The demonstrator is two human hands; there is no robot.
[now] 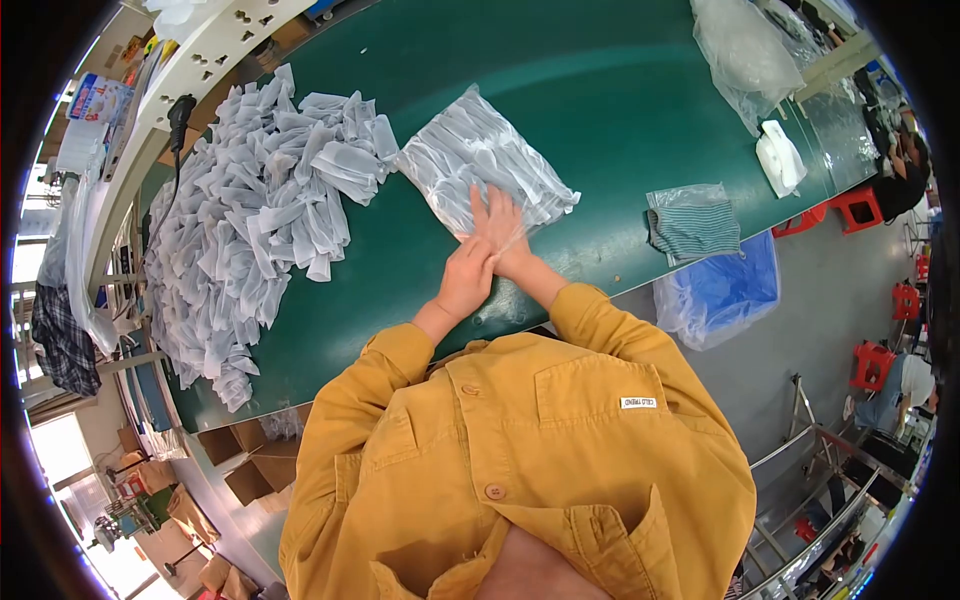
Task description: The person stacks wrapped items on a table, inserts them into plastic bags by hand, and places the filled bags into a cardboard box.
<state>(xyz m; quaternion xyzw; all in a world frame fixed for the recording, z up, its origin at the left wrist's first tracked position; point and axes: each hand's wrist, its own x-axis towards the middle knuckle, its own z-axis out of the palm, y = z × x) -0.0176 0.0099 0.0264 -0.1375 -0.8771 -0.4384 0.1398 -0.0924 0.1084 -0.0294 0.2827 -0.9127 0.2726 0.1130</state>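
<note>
A clear plastic bag (480,150) packed with grey-white wrapped pieces lies flat on the green table. My right hand (503,228) rests at the bag's near end, fingers stretched out over the contents; whether it is inside the plastic or on top, I cannot tell. Close beside that wrist, my left hand (466,278) is closed on the near edge of the bag, its fingertips partly hidden. Left of the bag spreads a large heap of similar grey-white wrapped pieces (250,200).
On the right lie a striped folded item in clear plastic (695,225) and a white bottle-like object (780,160). A blue bin (735,285) stands below the table edge. A power strip (210,60) with a black plug runs along the upper left. Other people sit at far right.
</note>
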